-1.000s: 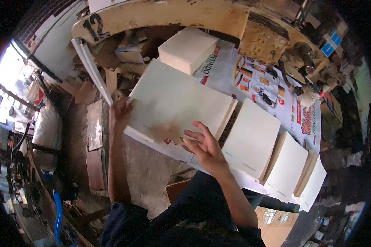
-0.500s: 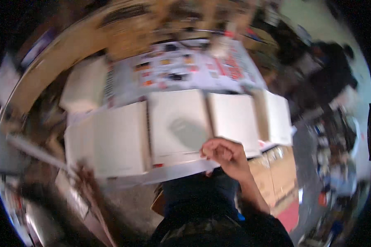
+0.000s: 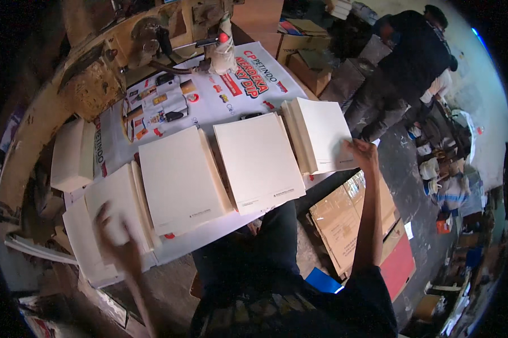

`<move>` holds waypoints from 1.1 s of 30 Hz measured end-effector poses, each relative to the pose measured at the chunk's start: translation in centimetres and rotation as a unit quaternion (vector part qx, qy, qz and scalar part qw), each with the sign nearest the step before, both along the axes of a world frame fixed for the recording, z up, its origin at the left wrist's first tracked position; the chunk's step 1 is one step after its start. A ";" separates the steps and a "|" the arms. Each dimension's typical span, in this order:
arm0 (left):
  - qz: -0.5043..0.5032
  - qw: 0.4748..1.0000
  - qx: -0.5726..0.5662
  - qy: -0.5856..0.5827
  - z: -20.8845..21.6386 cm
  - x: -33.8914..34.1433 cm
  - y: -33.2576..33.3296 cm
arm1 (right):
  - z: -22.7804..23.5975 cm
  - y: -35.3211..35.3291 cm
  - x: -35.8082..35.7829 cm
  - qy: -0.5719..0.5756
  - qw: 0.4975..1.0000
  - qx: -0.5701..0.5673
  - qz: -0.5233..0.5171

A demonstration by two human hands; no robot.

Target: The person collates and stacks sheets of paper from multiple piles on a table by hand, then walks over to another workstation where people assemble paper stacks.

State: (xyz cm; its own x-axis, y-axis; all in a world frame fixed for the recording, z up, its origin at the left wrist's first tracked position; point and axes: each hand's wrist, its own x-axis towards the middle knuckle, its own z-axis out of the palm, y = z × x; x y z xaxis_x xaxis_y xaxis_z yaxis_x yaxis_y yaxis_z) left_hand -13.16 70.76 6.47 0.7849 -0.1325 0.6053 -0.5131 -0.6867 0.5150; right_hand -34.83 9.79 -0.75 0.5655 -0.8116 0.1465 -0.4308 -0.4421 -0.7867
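Observation:
Several stacks of cream-white paper sheets stand in a curved row on the table, small print at the foot of most. My right hand [image 3: 364, 151] is at the lower right corner of the rightmost stack [image 3: 321, 132], its fingers pinched on the edge of the top sheet. Over the stack at left [image 3: 114, 191] hovers my left hand [image 3: 117, 239], smeared by motion, with thumb and fingers apart and nothing in them. Between the hands lie two more stacks, one left of centre [image 3: 178, 177] and one right of centre [image 3: 258, 160]. A low stack [image 3: 78, 239] lies at the row's left end.
A printed white banner [image 3: 203, 107] covers the table under the stacks. Another paper block [image 3: 72, 155] stands far left, beside a worn metal machine [image 3: 93, 84]. Cardboard [image 3: 341, 228] lies right of my legs. Another person [image 3: 403, 62] bends over at the far right.
My right hand has moved right, from the middle stacks to the rightmost one. My left hand has moved slightly over the left stack. The view has turned and become sharper.

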 end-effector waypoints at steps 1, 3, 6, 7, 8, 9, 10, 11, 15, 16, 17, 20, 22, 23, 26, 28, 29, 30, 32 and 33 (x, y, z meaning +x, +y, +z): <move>-0.101 0.991 -0.063 0.062 0.0 -1.1 -4.4 | -0.2 0.0 -0.1 0.002 1.000 0.005 0.006; -0.314 0.943 -0.004 0.109 0.2 -2.9 -11.7 | 0.4 1.7 0.2 -0.072 0.997 -0.033 -0.011; -0.453 0.883 0.042 0.114 -0.3 -5.9 -20.7 | 4.8 6.3 1.4 0.042 0.974 -0.202 -0.098; -0.456 0.881 0.077 0.101 0.3 -6.7 -22.5 | 5.1 6.6 1.2 0.000 0.968 -0.236 -0.087; -0.441 0.877 0.146 0.125 0.2 -7.1 -23.9 | 5.8 7.2 1.1 0.001 0.967 -0.237 -0.089; -0.419 0.885 0.164 0.122 -0.3 -6.9 -24.5 | 6.8 8.1 1.0 0.005 0.973 -0.212 -0.091; -0.395 0.893 0.181 0.119 -0.6 -6.6 -24.9 | 7.3 8.6 1.0 0.008 0.978 -0.187 -0.091; -0.424 0.877 0.151 0.170 -0.5 -6.1 -25.2 | 7.5 8.1 0.1 0.010 0.977 -0.189 -0.097; -0.453 0.802 0.010 0.389 0.3 -3.7 -23.0 | 7.0 7.7 -1.9 -0.107 0.991 0.015 -0.077; -0.442 0.796 -0.062 0.408 0.4 -3.7 -21.6 | 6.7 8.0 -1.7 -0.137 0.985 0.049 -0.090; -0.430 0.799 -0.108 0.407 0.4 -3.5 -20.1 | 6.6 8.1 -1.8 -0.137 0.985 0.049 -0.091; -0.355 0.822 -0.226 0.384 2.3 -3.4 -15.8 | 6.4 8.8 -1.0 -0.216 0.967 0.119 -0.061; -0.306 0.853 -0.209 0.368 2.6 -2.6 -12.8 | 6.7 9.3 -0.5 -0.250 0.957 0.141 -0.038; -0.266 0.873 -0.184 0.365 3.2 -2.6 -12.0 | 7.2 9.4 -0.2 -0.240 0.964 0.110 -0.030; -0.260 0.880 -0.184 0.353 3.2 -2.7 -10.4 | 6.7 7.5 0.8 -0.171 0.982 0.044 -0.074; -0.268 0.875 -0.188 0.356 2.4 -2.7 -10.1 | 4.9 5.2 0.7 -0.157 0.985 0.000 -0.072; -0.266 0.867 -0.204 0.368 1.9 -2.9 -9.9 | 5.1 5.3 1.5 -0.123 0.990 -0.032 -0.056; -0.265 0.858 -0.221 0.380 1.8 -3.0 -9.9 | 5.4 5.4 2.1 -0.089 0.993 -0.064 -0.040; -0.251 0.856 -0.218 0.395 2.0 -3.1 -9.8 | 5.9 6.4 1.9 -0.049 0.985 -0.147 -0.069; -0.257 0.861 -0.208 0.386 1.9 -3.1 -9.7 | 6.2 6.7 1.8 -0.022 0.975 -0.202 -0.086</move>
State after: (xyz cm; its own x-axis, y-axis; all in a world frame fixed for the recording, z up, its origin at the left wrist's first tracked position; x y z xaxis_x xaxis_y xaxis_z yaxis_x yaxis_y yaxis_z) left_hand -16.24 61.05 8.37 0.8776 -0.4793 0.0084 -0.0883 -0.1444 0.9856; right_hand -32.98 16.52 5.48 0.4122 -0.7644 0.4958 -0.4947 -0.6447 -0.5827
